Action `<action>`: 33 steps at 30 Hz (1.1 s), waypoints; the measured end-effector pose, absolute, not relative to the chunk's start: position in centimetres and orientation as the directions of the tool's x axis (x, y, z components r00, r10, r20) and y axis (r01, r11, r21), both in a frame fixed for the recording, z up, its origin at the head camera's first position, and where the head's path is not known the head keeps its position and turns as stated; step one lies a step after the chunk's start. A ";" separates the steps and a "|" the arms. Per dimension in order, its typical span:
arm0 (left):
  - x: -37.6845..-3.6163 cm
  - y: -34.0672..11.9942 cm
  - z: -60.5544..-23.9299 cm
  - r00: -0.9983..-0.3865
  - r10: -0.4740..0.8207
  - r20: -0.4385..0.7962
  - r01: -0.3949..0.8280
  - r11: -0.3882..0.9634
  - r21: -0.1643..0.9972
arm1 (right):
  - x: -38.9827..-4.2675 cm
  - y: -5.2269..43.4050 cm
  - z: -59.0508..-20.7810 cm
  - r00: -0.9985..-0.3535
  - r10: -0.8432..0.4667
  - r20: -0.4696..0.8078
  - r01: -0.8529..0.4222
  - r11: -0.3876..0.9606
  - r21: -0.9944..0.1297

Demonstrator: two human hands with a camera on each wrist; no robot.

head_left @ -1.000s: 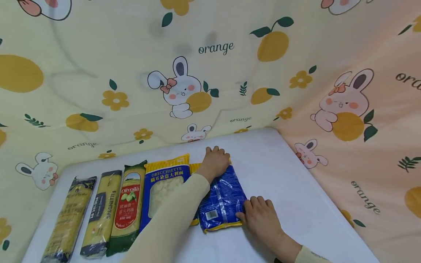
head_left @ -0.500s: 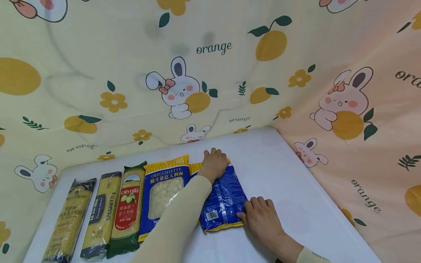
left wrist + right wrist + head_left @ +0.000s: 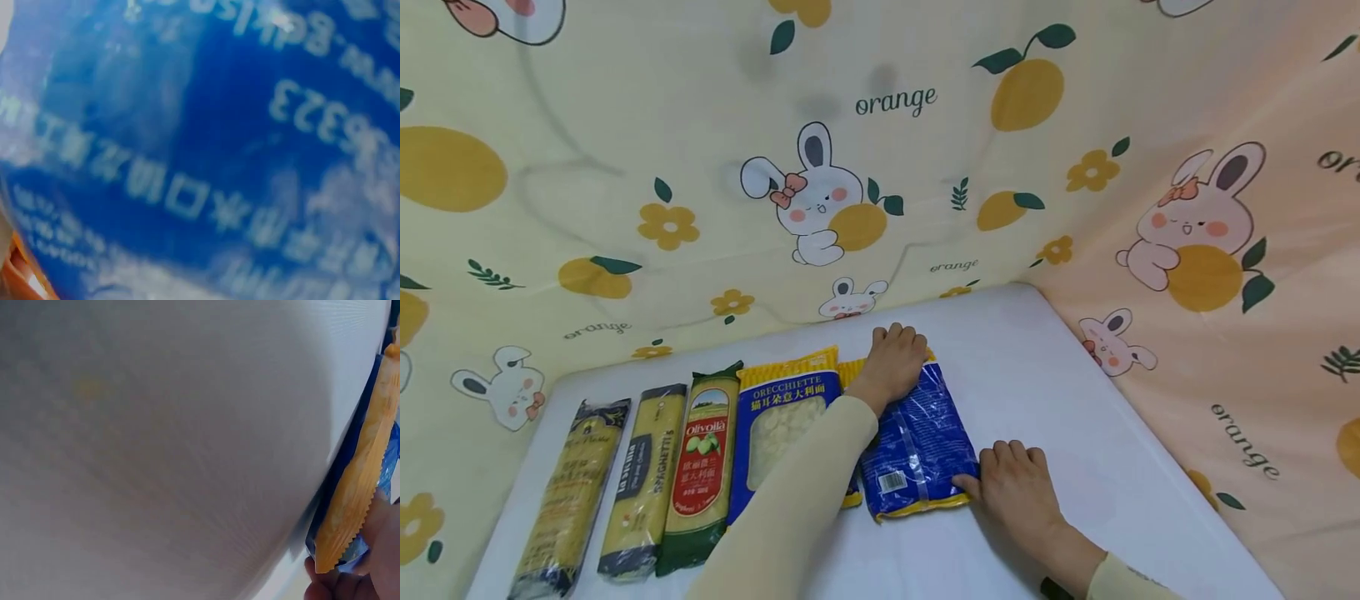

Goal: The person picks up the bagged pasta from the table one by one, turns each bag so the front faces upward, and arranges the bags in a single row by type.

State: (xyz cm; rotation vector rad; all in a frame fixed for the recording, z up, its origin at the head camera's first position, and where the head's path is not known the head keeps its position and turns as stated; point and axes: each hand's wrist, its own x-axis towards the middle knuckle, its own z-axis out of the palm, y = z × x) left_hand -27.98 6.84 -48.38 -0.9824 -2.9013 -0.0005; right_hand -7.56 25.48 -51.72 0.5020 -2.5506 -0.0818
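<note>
1. The blue pasta bag (image 3: pixel 917 446) lies flat on the white bench (image 3: pixel 1060 400), just right of the orecchiette bag (image 3: pixel 786 425), which serves as landmark here. It is the last packet on the right of a row.
2. The left hand (image 3: pixel 895 360) rests on the bag's far end, beyond and right of the orecchiette bag's top seal; its fingers curl over the far edge. From the head view I cannot tell whether this grip truly clamps or only presses.
3. The right hand (image 3: pixel 1013 485) lies at the bag's near right corner, fingers laid fairly straight on the bench, thumb against the yellow crimped seam (image 3: pixel 350 506). That grip reads as apart, touching rather than pinching.
4. The bag's long axis runs away from the person, roughly parallel to the orecchiette bag, with the near end swung slightly right. The barcode end points toward the person.
5. Judging by its crinkled, glossy film, the bag should be soft, light and slippery, with loose contents that shift. The crimped end seams look the firmest places to take hold.
6. Left of the orecchiette bag lie a green Olivoilà packet (image 3: pixel 700 467) and two spaghetti packets (image 3: pixel 643 479), all lengthwise.
</note>
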 end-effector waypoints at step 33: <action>-27.4 0.4 -41.6 -0.860 0.408 0.307 0.462 0.877 0.129 | -9.3 23.7 -42.6 -0.748 -0.418 0.515 -0.447 0.891 0.073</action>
